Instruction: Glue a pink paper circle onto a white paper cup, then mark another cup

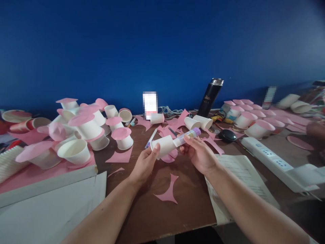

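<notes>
My left hand (145,162) grips a white paper cup (165,145), tipped on its side above the middle of the table, its mouth facing left. A glue stick (183,138) with a clear barrel and purple end is held in my right hand (201,153). Its near end meets the base of the cup, or almost does; I cannot tell if they touch. Under the cup lies a pink paper piece (169,156), partly hidden. A white pen-like stick (151,137) lies just behind my left hand.
White cups with pink paper discs (85,125) crowd the left; more capped cups (259,127) stand right. A tilted black flask (210,98), a power strip (266,154), a mouse (227,136), a printed sheet (238,176) and pink scraps (169,193) surround my hands. A blurred hand (315,132) shows far right.
</notes>
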{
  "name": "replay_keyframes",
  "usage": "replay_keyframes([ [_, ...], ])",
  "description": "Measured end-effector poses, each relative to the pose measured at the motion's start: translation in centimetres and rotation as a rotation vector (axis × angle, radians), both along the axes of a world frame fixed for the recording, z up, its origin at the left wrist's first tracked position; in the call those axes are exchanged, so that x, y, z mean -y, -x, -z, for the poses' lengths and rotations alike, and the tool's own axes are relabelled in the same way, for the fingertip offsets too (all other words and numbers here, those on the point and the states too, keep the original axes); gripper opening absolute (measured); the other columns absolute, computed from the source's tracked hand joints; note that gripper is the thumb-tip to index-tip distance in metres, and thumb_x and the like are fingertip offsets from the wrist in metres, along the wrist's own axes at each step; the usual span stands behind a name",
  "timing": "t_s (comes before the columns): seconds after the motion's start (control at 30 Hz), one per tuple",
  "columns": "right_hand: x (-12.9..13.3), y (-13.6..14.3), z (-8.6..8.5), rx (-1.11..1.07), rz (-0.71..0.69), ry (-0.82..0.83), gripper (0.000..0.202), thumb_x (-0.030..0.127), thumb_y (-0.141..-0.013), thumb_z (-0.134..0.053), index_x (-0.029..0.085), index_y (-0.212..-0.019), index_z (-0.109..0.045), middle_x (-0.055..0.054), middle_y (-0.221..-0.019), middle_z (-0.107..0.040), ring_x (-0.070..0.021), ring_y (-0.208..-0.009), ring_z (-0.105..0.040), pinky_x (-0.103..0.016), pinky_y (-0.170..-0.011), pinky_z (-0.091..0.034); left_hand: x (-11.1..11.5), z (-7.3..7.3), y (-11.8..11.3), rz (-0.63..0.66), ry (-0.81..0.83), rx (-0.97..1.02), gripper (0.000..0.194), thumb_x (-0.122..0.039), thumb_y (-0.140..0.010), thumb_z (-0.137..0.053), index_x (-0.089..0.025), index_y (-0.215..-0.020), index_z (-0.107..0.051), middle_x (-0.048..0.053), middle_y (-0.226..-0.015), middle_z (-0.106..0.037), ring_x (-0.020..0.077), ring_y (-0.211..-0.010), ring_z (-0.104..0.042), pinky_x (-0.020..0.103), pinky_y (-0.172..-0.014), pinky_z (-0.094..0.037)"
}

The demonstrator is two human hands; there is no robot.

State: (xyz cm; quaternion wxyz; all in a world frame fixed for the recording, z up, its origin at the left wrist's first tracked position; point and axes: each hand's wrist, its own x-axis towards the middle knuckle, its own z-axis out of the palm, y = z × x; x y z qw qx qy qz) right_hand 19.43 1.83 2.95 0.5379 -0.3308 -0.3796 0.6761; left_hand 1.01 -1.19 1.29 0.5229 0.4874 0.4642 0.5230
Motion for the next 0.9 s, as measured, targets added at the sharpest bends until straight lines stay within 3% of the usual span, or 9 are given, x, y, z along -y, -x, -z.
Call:
replay_keyframes([
  [0.13,0.2,0.1,-0.3,0.059,0.065,-0.069,0.021,0.038,-0.073,-0.073,0.020,-0.084,-0.069,0.001,-0.075,-0.061,-0.0077,-0.061,-0.052,-0.021,-0.058,-0.044,-0.7,0.7,0.0,0.023,0.052,0.252,0.045,-0.049,-0.076,-0.064,-0.015,-0.105,-0.068,0.011,-0.103,-0.069,0.0262,-0.102,-0.059,0.035,-0.089,-0.042],
  [0.33,0.4,0.1,-0.6,0.291,0.332,-0.320,0.018,0.042,-0.073,-0.071,0.025,-0.080,-0.069,0.001,-0.079,-0.065,-0.0135,-0.068,-0.054,-0.029,-0.067,-0.044,-1.0,0.4,-0.1,0.022,0.123,0.431,0.027,-0.036,-0.071,-0.072,-0.017,-0.091,-0.071,0.009,-0.110,-0.067,0.0220,-0.104,-0.058,0.033,-0.087,-0.040],
  [0.47,0.9,0.3,-0.6,0.418,0.265,-0.361,0.017,0.039,-0.074,-0.071,0.025,-0.084,-0.070,-0.001,-0.084,-0.068,-0.0182,-0.079,-0.060,-0.033,-0.075,-0.046,-0.9,0.6,0.0,0.057,0.110,0.452,0.024,-0.033,-0.075,-0.070,-0.018,-0.094,-0.071,0.008,-0.111,-0.067,0.0198,-0.103,-0.057,0.032,-0.087,-0.039],
  [0.67,1.1,0.6,-0.6,0.426,0.175,-0.388,0.019,0.036,-0.077,-0.068,0.024,-0.092,-0.069,-0.003,-0.094,-0.070,-0.0209,-0.091,-0.062,-0.035,-0.083,-0.047,-0.8,0.5,-0.2,0.070,0.121,0.415,0.027,-0.033,-0.072,-0.072,-0.016,-0.093,-0.071,0.009,-0.104,-0.069,0.0192,-0.095,-0.059,0.032,-0.086,-0.038],
  [0.9,0.7,0.4,-0.4,0.509,0.256,-0.380,0.020,0.037,-0.077,-0.068,0.023,-0.092,-0.070,-0.002,-0.091,-0.070,-0.0198,-0.087,-0.063,-0.033,-0.078,-0.048,-0.7,0.5,-0.3,0.103,0.121,0.440,0.026,-0.031,-0.073,-0.071,-0.015,-0.094,-0.070,0.009,-0.102,-0.069,0.0190,-0.094,-0.059,0.030,-0.085,-0.040],
])
